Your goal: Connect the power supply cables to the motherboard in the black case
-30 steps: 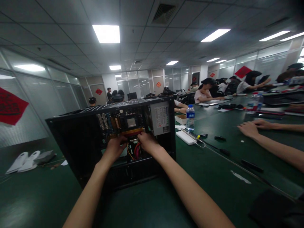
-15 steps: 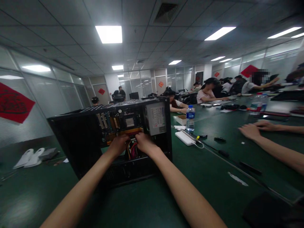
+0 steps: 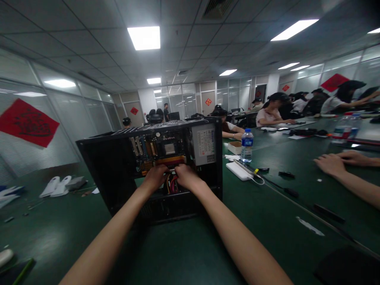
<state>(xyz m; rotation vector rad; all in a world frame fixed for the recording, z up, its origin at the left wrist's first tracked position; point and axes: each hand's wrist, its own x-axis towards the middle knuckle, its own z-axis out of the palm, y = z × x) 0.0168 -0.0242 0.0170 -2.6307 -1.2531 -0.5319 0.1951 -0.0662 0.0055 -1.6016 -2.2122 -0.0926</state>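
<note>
A black computer case [image 3: 94, 166] stands with its side open, facing me. Inside it are a motherboard [image 3: 175, 139] with a square chip and a silver power supply [image 3: 204, 144] at the upper right. My left hand [image 3: 155, 177] and my right hand [image 3: 187, 176] reach in side by side, below the orange and red slots [image 3: 172, 160]. Both have curled fingers close together, around or on a thin part at the board's lower edge; what they grip is hidden. Yellow, red and dark cables [image 3: 171, 185] hang between and below the hands.
A water bottle [image 3: 247, 145] and a white power bank [image 3: 239, 171] with a cable stand to the right. Another person's hands [image 3: 332, 164] rest on the green table [image 3: 255, 229]. White slippers-shaped pieces [image 3: 61, 187] and a grey block [image 3: 75, 183] lie left.
The view has swung slightly left, so the case and table items appear farther right. Both hands remain at the same place inside the case.
</note>
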